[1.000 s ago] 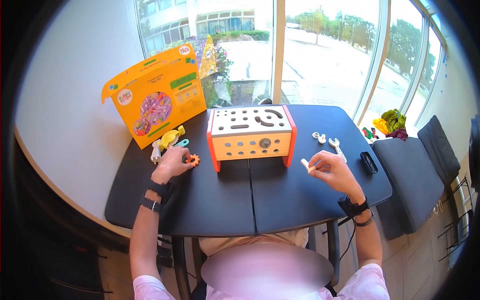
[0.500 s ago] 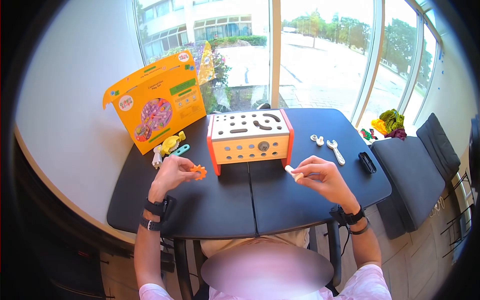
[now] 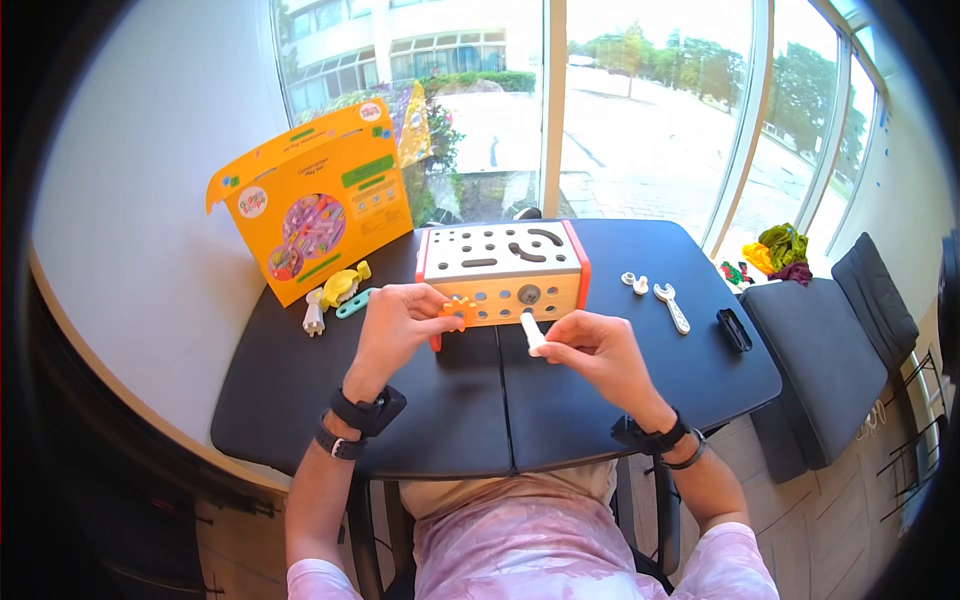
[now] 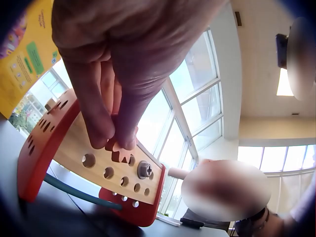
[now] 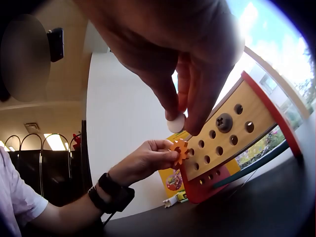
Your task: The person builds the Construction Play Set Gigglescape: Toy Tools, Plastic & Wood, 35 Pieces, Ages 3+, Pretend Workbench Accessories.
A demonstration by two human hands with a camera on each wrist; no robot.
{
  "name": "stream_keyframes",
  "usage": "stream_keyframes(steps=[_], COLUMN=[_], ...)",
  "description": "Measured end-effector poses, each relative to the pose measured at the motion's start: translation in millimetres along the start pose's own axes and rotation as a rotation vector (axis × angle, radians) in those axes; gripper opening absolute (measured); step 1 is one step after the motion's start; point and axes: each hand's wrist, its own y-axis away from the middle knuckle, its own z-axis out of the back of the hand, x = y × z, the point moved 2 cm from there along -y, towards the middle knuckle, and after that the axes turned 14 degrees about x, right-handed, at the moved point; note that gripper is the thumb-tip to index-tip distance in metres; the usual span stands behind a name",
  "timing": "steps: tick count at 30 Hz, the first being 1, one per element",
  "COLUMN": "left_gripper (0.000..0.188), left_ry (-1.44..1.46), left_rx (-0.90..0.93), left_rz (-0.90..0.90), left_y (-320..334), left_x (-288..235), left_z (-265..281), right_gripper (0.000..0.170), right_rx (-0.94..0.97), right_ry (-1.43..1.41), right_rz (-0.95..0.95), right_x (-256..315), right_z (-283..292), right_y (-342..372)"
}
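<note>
The left hand (image 3: 396,325) pinches an orange gear (image 3: 460,310) close to the left part of the wooden front of the toy workbench (image 3: 500,298). In the right wrist view the gear (image 5: 180,151) is beside the panel's holes; whether it touches the wood I cannot tell. Between thumb and fingertips, the right hand (image 3: 602,358) holds a white peg-like piece (image 3: 533,334), its far end just below the grey screw head (image 3: 529,294). That screw head (image 4: 144,170) sits in the panel in the left wrist view.
A yellow cardboard box (image 3: 310,200) stands at the back left, with a yellow toy piece (image 3: 343,287), a white piece (image 3: 314,313) and a teal strip (image 3: 355,303) before it. On the right lie small white pieces (image 3: 636,283), a white wrench (image 3: 673,308) and a black case (image 3: 734,330).
From the table's left side, the left hand has lifted the gear and brought it right to the workbench. The right hand has moved left with the white piece, towards the panel.
</note>
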Motion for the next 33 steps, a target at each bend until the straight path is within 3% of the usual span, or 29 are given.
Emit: stream_keyframes(steps=[5, 11, 14, 33], left_gripper=[0.021, 0.025, 0.022, 0.02], left_ry=[-0.142, -0.076, -0.101, -0.149], left_rx=[-0.047, -0.107, -0.044, -0.096], left_rz=[0.021, -0.075, 0.05, -0.011], left_y=[-9.1, -16.8, -14.8, -14.6], left_x=[-10.6, 6.1, -1.4, 2.5], left_z=[-14.3, -21.4, -21.0, -25.5], right_gripper=[0.016, 0.017, 0.017, 0.018], right_rx=[0.082, 0.118, 0.108, 0.044], right_ry=[-0.066, -0.129, -0.094, 0.008], right_rz=[-0.014, -0.011, -0.011, 0.046], right_x=[2.3, -8.8, -11.5, -27.9], right_z=[-22.2, -33.0, -34.2, -39.5], right_y=[-19.9, -41.4, -46.6, -73.4])
